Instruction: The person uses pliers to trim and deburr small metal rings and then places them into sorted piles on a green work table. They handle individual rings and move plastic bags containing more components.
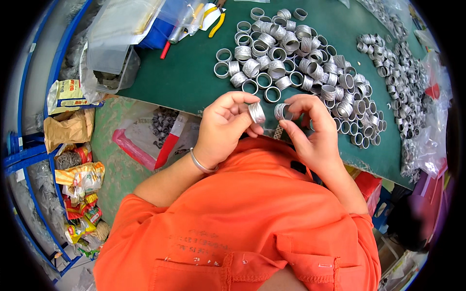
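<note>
Green worktop (194,72), matte and flat, bending toward the picture's rim, with its near edge running from the left past the hands to the lower right. Spread across its middle and right: a heap of metal rings (301,53), short silvery bands with ribbed outer walls, some standing on their rims, some tipped on one another; a second, denser strip of the same rings (403,72) well apart toward the far right edge. At the far left corner: clear plastic bags (116,34), crinkled and glossy, and yellow-handled pliers (216,22) just beside them. Bare green strip between the bags and the heap, and a narrow bare margin along the near edge in front of the hands. Below the edge on the left: blue shelf frame (29,150) stuffed with paper and foil packets (77,179), and a speckled green floor (116,165). Held above the near edge, over the orange shirt (242,218): left hand (225,128) with a thin bangle at the wrist, grip closed with thumb and fingertips pinching one ribbed ring (257,112); right hand (310,128), grip likewise closed on a second ring (282,111), the two rings just beside each other, apparently not touching.
</note>
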`<state>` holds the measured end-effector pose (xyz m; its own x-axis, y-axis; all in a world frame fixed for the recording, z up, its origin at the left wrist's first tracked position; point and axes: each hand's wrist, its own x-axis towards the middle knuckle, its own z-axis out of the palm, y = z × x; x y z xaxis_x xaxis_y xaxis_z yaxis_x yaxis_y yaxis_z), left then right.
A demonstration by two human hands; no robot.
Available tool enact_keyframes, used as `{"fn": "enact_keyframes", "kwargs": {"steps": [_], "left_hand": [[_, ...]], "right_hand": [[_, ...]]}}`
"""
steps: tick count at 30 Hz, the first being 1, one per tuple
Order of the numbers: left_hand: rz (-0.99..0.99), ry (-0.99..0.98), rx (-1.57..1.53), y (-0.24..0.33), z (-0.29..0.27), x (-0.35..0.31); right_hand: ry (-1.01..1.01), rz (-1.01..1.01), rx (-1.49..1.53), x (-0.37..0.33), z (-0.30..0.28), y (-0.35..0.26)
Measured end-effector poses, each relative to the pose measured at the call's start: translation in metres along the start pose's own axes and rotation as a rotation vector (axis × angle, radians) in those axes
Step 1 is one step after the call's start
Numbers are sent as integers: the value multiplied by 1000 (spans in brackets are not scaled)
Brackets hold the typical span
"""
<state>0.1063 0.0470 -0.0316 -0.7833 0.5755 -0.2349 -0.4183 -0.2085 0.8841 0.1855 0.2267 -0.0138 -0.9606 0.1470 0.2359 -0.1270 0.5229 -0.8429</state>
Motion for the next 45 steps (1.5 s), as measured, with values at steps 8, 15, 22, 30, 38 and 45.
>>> {"fn": "enact_keyframes", "kwargs": {"steps": [8,15,22,30,38,45], "left_hand": [[-311,-289,-567,4,-13,2],[-278,-240,-477,11,-2,-3],[-227,-241,-420,10,-1,-3],[-320,-345,-560,8,-10,-1],[-359,-307,-569,12,-6,-2],[-318,-292,-431,8,-1,2]], "right_hand": [[-70,411,934,-1,3,-8],[-110,414,1118,-3,5,-5],[-109,403,1090,-5,7,-2],[18,177,242,-6,10,-2],[20,-223,-636,-1,6,7],[50,-309,-183,3,0,-8]]}}
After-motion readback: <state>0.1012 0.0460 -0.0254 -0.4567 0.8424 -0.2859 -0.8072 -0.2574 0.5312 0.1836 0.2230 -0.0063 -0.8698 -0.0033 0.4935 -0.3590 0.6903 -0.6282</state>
